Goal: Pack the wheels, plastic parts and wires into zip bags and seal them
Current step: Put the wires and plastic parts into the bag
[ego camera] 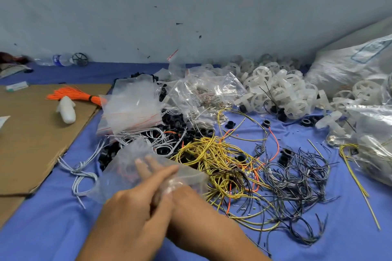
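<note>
A clear zip bag [135,167] is lifted low over the blue cloth, blurred, with something orange faintly showing inside. My left hand [135,203] grips its near edge, fingers stretched along the plastic. My right hand [182,195] pinches the same edge from the right, its fingertips wrapped in the film. A tangle of yellow wires [216,159] lies just right of the bag, dark wires [297,178] farther right, grey-white wires [82,172] to the left. Black plastic parts [180,130] lie behind the bag. White wheels [275,91] are heaped at the back right. A stack of empty zip bags [129,110] lies behind.
A cardboard sheet [31,133] covers the left, carrying an orange wire bundle [72,95] and a white plastic piece [66,110]. Filled clear bags [203,89] sit mid-back, more bags [373,144] at right. A big white sack [350,63] leans on the wall; a water bottle [59,60] lies far left.
</note>
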Action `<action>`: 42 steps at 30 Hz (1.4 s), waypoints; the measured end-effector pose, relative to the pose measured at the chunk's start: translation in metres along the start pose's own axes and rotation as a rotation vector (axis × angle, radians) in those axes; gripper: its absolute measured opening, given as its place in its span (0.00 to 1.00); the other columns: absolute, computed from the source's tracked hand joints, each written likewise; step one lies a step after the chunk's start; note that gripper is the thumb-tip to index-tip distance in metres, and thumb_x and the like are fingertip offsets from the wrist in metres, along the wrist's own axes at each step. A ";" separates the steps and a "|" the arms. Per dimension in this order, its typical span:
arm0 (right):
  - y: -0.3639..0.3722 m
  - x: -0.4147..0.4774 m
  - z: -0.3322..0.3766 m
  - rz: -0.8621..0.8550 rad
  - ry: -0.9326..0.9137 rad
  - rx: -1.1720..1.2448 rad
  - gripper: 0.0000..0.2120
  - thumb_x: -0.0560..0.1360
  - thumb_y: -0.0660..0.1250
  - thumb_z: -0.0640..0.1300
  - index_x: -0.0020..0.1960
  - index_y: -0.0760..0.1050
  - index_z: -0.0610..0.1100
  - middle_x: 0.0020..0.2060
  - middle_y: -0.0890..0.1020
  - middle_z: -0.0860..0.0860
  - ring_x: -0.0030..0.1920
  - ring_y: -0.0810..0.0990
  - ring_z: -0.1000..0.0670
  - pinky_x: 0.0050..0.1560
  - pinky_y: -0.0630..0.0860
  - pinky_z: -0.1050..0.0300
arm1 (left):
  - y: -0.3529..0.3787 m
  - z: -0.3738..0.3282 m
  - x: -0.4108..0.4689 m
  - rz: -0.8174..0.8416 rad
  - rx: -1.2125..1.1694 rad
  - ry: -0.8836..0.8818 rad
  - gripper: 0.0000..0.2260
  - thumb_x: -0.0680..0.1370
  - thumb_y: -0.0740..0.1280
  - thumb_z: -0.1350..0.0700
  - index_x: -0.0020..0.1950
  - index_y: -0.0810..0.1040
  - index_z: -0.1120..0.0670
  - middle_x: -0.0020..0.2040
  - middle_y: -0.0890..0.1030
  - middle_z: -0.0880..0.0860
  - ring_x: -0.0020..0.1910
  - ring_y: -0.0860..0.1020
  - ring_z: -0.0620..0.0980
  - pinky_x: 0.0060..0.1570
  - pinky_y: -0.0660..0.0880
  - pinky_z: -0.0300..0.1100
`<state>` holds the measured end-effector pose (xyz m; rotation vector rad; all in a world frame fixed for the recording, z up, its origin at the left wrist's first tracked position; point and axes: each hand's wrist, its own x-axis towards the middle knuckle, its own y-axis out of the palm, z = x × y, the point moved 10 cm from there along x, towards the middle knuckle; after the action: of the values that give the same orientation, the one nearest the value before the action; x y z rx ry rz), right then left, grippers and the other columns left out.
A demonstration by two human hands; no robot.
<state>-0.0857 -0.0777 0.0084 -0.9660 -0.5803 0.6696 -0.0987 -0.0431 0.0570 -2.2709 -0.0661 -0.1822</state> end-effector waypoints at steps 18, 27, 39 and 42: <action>-0.014 -0.002 -0.161 -0.224 0.337 -0.396 0.08 0.79 0.63 0.50 0.56 0.77 0.55 0.63 0.73 0.51 0.59 0.69 0.42 0.57 0.66 0.48 | -0.020 0.064 0.013 -0.206 -0.334 -0.083 0.15 0.79 0.67 0.49 0.60 0.75 0.29 0.31 0.70 0.62 0.24 0.63 0.45 0.24 0.62 0.44; -0.106 -0.043 -0.134 -0.807 0.349 0.295 0.04 0.81 0.63 0.46 0.52 0.76 0.49 0.43 0.76 0.54 0.42 0.76 0.56 0.40 0.70 0.63 | -0.020 0.062 0.019 -0.218 -0.361 -0.046 0.14 0.81 0.66 0.51 0.60 0.76 0.32 0.30 0.67 0.60 0.26 0.63 0.46 0.26 0.61 0.39; -0.089 -0.062 -0.037 -0.932 0.039 0.895 0.08 0.80 0.64 0.51 0.53 0.76 0.47 0.43 0.82 0.49 0.41 0.82 0.49 0.43 0.79 0.54 | -0.024 0.069 0.037 -0.277 -0.361 -0.103 0.11 0.75 0.63 0.42 0.53 0.80 0.43 0.27 0.69 0.59 0.23 0.63 0.49 0.22 0.59 0.40; -0.043 -0.044 -0.026 -0.697 0.072 0.424 0.04 0.81 0.61 0.51 0.54 0.72 0.53 0.45 0.78 0.57 0.44 0.78 0.54 0.42 0.77 0.55 | -0.027 0.070 0.036 -0.300 -0.314 -0.115 0.04 0.81 0.65 0.50 0.51 0.80 0.44 0.24 0.69 0.54 0.21 0.63 0.46 0.21 0.61 0.39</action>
<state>-0.0855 -0.1414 0.0279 -0.3437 -0.6292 0.1166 -0.0584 0.0269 0.0377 -2.5745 -0.4693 -0.2317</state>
